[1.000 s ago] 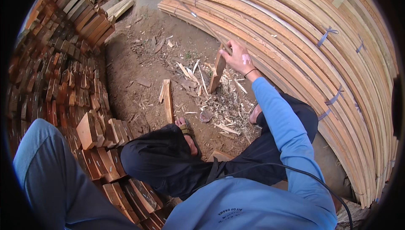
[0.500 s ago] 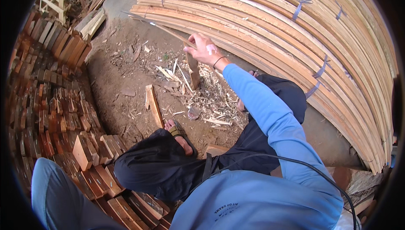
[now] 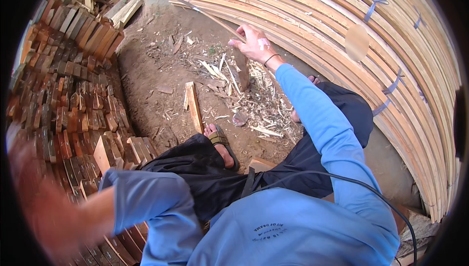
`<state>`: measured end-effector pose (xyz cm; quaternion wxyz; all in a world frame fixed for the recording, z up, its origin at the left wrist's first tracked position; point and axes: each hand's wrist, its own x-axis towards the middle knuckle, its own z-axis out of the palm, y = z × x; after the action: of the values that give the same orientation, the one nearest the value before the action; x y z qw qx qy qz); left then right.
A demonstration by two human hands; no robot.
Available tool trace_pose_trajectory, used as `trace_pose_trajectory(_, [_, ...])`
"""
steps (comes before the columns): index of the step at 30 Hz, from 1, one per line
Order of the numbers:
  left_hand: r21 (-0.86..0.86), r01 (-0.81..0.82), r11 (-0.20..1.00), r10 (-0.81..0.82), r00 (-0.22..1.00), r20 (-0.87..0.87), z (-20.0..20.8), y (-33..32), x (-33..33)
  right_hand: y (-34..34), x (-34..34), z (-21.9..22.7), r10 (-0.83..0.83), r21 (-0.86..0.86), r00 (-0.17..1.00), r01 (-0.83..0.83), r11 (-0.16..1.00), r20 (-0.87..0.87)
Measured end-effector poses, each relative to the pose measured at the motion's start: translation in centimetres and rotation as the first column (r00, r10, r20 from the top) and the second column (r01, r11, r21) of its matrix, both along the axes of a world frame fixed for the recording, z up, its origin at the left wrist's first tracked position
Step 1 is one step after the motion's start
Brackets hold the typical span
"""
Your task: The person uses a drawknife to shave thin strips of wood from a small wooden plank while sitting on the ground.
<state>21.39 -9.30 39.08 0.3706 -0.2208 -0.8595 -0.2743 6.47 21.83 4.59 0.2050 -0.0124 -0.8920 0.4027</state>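
- The dirt ground (image 3: pixel 154 68) spreads out between the wood on my left and the wood on my right.
- On the right, running far to near, lie bundles of long wooden strips (image 3: pixel 298 24); these look finished as bundles, since ties hold them.
- On my left rises a large stack of short wooden blocks (image 3: pixel 73 114), piled in rows; I cannot tell whether any of it has yet to be handled.
- The long thin tool (image 3: pixel 220 23) reaches from my grip toward the far left, its dark, narrow end off the ground.
- A loose wood piece (image 3: pixel 193 107) lies on the dirt just beyond my sandalled foot.
- A short wood piece (image 3: pixel 242 71) appears to stand on end below my right hand; it seems unsplit, so I judge work on it is not done, though my hand hides its top.
- My right hand (image 3: pixel 256 45) pinches the near end of the tool between thumb and fingers.
- My left hand (image 3: pixel 53 212) is a blur over the near left of the stack; I cannot tell its grip or whether it holds anything.
- Wood shavings (image 3: pixel 264 105) litter the ground around the standing piece, suggesting considerable cutting is done.
- Smallest are the purple-grey ties (image 3: pixel 375 10) on the bundles.
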Motion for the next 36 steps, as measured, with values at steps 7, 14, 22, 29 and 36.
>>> trace_pose_trajectory(7, [-0.123,0.243,0.962,-0.015,0.500,0.866,-28.4,6.6,-17.3,-2.8,0.9,2.8,-0.033,0.017,0.999,0.033,0.999,-0.005])
trace_pose_trajectory(14, [0.486,0.428,0.762,-0.637,0.361,0.682,-37.3,12.4,-17.5,-4.7,4.0,2.5,0.100,-0.272,0.991,-0.074,0.959,0.084])
trace_pose_trajectory(22, [0.587,0.385,0.712,-0.701,0.446,0.557,-43.1,14.6,-20.6,-3.4,11.2,-1.1,-0.161,-0.425,0.978,0.201,0.882,0.128])
trace_pose_trajectory(29, [0.608,0.338,0.718,-0.693,0.429,0.580,-41.8,12.8,-20.0,-5.0,11.6,-10.1,0.006,-0.694,0.919,0.293,0.658,0.394])
trace_pose_trajectory(36, [0.703,0.309,0.641,-0.747,0.463,0.477,-45.2,15.1,-17.9,-4.9,7.4,-12.0,0.047,-0.717,0.980,0.110,0.688,0.195])
